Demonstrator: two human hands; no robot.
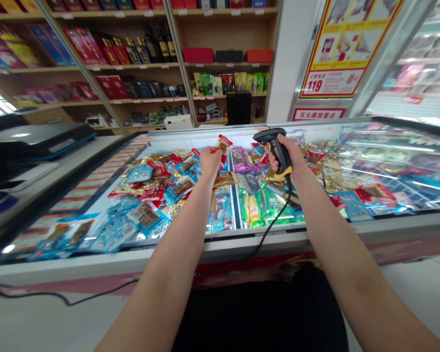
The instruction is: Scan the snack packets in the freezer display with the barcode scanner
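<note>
My left hand [209,160] is closed around a small red and gold snack packet [224,143], held up above the open display bin. My right hand [288,159] grips the handle of a black and yellow barcode scanner [275,146], its head turned left toward the packet. The scanner's black cable [275,220] hangs down over the bin's front edge. Both hands hover over heaps of small wrapped snacks [161,186] in blue, red, gold, green and purple.
The long display bin [242,239] has a pale rim and dividers. A dark counter with a flat black device [36,139] stands at left. Wooden shelves of boxes and bottles [132,54] fill the back wall. A red and yellow poster [344,44] hangs at right.
</note>
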